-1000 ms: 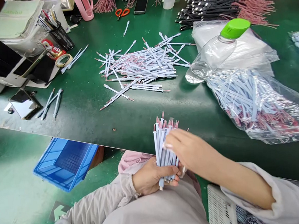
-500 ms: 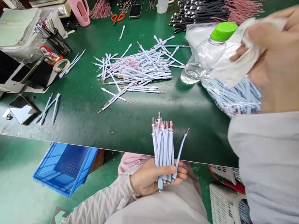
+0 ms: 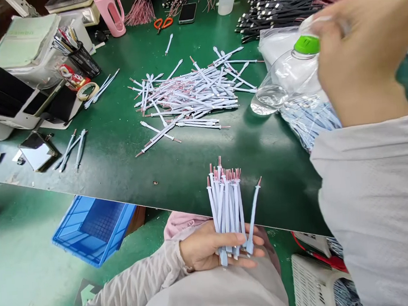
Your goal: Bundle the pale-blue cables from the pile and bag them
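Observation:
At the table's front edge my left hand (image 3: 205, 246) is closed on a bundle of short light-blue cables (image 3: 228, 207). Their red wire ends point up, and the plugs lie across my fingers; one cable (image 3: 253, 210) leans apart to the right. My right hand (image 3: 361, 53), smeared by motion, is raised at the right. Its fingers are bent round a white cloth or tissue (image 3: 315, 23), of which only a scrap shows. Just left of it is a tilted clear bottle with a green cap (image 3: 306, 45), beside a plastic bag of blue cables (image 3: 308, 117).
A loose pile of light-blue cables (image 3: 189, 93) lies mid-table. Black cables (image 3: 277, 8) are stacked at the back right. Orange scissors (image 3: 163, 23), a phone (image 3: 187, 13) and a pink bottle (image 3: 109, 12) stand or lie behind. Below the table are a blue crate (image 3: 90, 231) and a white basket (image 3: 305, 281).
My right hand has moved up with the white cloth, which is now mostly hidden behind it. My left hand still holds the cables, slightly more spread. The view has shifted a little.

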Motion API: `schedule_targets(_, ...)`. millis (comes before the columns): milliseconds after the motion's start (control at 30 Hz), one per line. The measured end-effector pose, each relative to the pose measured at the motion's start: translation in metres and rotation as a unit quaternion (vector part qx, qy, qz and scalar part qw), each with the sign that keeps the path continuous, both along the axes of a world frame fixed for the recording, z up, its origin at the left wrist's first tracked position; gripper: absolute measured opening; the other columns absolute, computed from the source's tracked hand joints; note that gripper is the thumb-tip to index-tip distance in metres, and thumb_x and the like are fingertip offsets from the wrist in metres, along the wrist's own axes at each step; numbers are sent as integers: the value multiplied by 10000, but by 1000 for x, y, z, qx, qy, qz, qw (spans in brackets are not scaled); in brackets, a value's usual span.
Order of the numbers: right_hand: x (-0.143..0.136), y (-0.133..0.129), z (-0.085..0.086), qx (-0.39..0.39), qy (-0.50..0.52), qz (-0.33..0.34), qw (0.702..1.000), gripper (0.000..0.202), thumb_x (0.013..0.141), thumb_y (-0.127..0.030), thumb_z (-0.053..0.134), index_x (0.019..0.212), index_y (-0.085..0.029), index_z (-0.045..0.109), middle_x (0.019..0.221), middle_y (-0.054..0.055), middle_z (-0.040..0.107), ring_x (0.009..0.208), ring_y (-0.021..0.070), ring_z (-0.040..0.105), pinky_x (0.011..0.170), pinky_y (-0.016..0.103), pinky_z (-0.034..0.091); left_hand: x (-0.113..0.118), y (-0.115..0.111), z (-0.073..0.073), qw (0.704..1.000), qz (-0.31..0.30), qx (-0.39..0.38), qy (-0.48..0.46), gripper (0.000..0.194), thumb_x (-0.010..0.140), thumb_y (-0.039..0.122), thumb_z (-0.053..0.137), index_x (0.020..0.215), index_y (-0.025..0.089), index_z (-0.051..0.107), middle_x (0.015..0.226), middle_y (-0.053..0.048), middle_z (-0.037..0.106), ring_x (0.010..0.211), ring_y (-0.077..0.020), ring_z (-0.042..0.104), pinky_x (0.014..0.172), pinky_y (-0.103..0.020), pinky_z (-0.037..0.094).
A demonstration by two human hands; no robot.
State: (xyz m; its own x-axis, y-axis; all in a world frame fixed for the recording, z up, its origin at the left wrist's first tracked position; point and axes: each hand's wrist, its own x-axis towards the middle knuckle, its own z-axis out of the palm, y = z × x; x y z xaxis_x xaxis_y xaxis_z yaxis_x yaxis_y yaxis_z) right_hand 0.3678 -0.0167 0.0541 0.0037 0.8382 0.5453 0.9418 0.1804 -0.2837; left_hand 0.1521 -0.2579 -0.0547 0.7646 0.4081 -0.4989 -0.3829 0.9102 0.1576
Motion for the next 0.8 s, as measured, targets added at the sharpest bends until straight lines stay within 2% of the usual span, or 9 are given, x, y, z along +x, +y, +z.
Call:
schedule_targets(67, -5, -5, -3, 23, -53, -39, 998, 331, 899, -306, 441, 1076, -112, 643, 1021, 167, 643, 1038, 306, 517, 838, 477, 331, 0, 0, 0, 1000, -4, 5, -2, 395, 735, 136, 676, 1118, 106, 584, 1124, -154, 575, 1008, -229, 587, 805, -302, 499)
schedule_targets(200, -5, -7, -12, -17, -72, -49, 996, 436, 868, -393, 505, 1190, -101, 530, 1137, 214, 567, 1055, 325, 506, 803, 451, 355, 0, -1, -1, 1000, -2, 11, 3, 411, 711, 108, 689, 1110, 111, 588, 1077, -143, 597, 974, -216, 598, 784, -289, 507)
schedule_targets(333, 4, -3, -21, 15, -57, -42, 997, 441, 849, -398, 542, 1190, -120, 512, 1090, 164, 604, 986, 279, 550, 761, 401, 357, -1, -3, -1, 1000, 2, 11, 17, 411, 694, 121, 707, 1090, 101, 600, 999, -122, 609, 902, -186, 610, 755, -271, 516)
schedule_targets(467, 21, 8, -35, 90, 97, -64, 989, 490, 818, -423, 538, 1101, -24, 569, 1006, 149, 633, 923, 255, 588, 738, 370, 371, -2, -3, 0, 1000, 4, 14, 17, 428, 689, 129, 712, 1100, 96, 598, 980, -119, 607, 872, -173, 610, 743, -258, 519)
schedule_targets(533, 29, 16, -45, 50, 296, -72, 951, 587, 848, -421, 417, 1162, 69, 492, 1063, 213, 598, 947, 261, 584, 661, 356, 375, -3, -2, 0, 1000, 4, 13, 17, 430, 688, 130, 712, 1101, 98, 598, 979, -121, 607, 869, -174, 611, 740, -259, 521)
schedule_targets(600, 34, 20, -56, -45, 470, -43, 880, 596, 882, -353, 298, 1269, 98, 352, 1196, 275, 502, 1009, 274, 564, 593, 347, 369, -3, -2, 1, 1000, 3, 12, 18, 428, 687, 124, 711, 1099, 99, 600, 981, -122, 608, 869, -176, 612, 738, -258, 522)
schedule_targets(667, 34, 19, -64, -128, 534, 34, 835, 537, 908, -286, 232, 1313, 56, 313, 1290, 279, 415, 1054, 276, 544, 576, 341, 381, -4, -1, 1, 1000, 3, 11, 20, 417, 690, 116, 705, 1095, 97, 605, 977, -121, 608, 861, -168, 610, 732, -249, 522)
schedule_targets(733, 31, 9, -65, -136, 511, 98, 843, 501, 928, -278, 209, 1273, 41, 383, 1268, 260, 448, 1053, 282, 546, 589, 347, 404, -4, -1, 2, 1000, 1, 12, 25, 404, 703, 111, 693, 1096, 92, 606, 971, -118, 606, 843, -149, 605, 726, -229, 519)
schedule_targets(800, 25, -7, -59, -52, 432, 111, 894, 492, 932, -321, 281, 1186, 61, 458, 1149, 246, 538, 1016, 298, 564, 609, 358, 418, -4, 0, 2, 999, -2, 14, 29, 395, 717, 112, 682, 1103, 87, 605, 970, -118, 602, 826, -133, 599, 719, -211, 515)
